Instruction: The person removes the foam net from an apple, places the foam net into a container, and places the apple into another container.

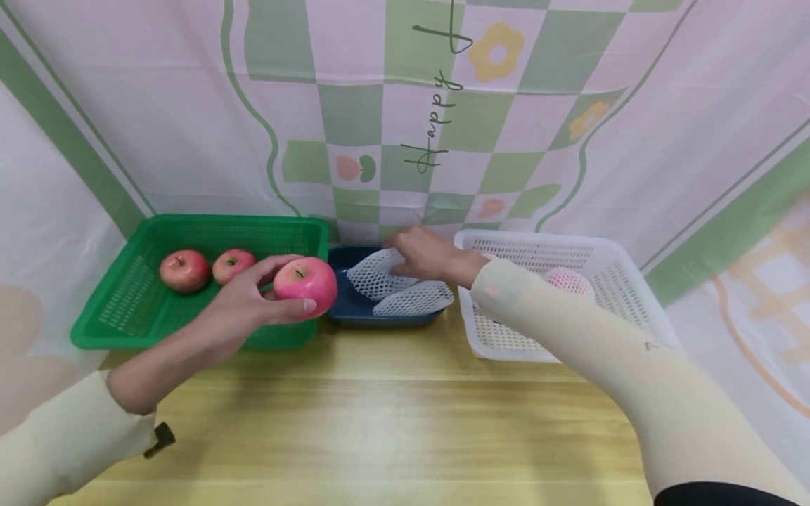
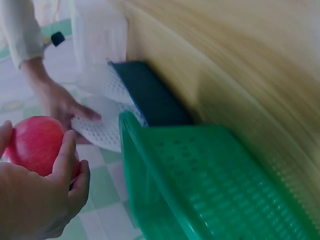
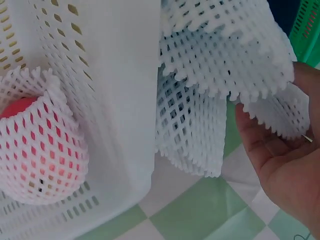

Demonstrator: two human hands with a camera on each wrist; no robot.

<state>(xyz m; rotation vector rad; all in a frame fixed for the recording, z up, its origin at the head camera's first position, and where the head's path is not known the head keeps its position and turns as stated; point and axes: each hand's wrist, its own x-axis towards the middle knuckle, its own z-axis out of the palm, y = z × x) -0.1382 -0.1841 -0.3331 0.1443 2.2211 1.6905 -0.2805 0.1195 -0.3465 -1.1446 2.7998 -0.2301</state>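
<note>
A red apple (image 1: 306, 287) is in my left hand (image 1: 248, 299), with thumb and fingers around its sides. It is held above the right part of the green basket (image 1: 253, 223), where two more apples, one nearer the left wall (image 1: 184, 270) and one beside it (image 1: 232, 265), lie. Over the dark blue tray (image 1: 346, 311), my right hand (image 1: 425, 254) pinches a white foam fruit net (image 1: 378, 275); the right wrist view shows it between thumb and fingers. Another white foam net (image 1: 414, 299) lies along the tray's near right side.
To the right stands a white perforated basket (image 1: 623, 288) holding an apple in a foam net (image 3: 42, 157); my right forearm hides part of it. The wooden table (image 1: 380, 422) stretches in front. Behind the containers hangs a checkered cloth (image 1: 411, 112).
</note>
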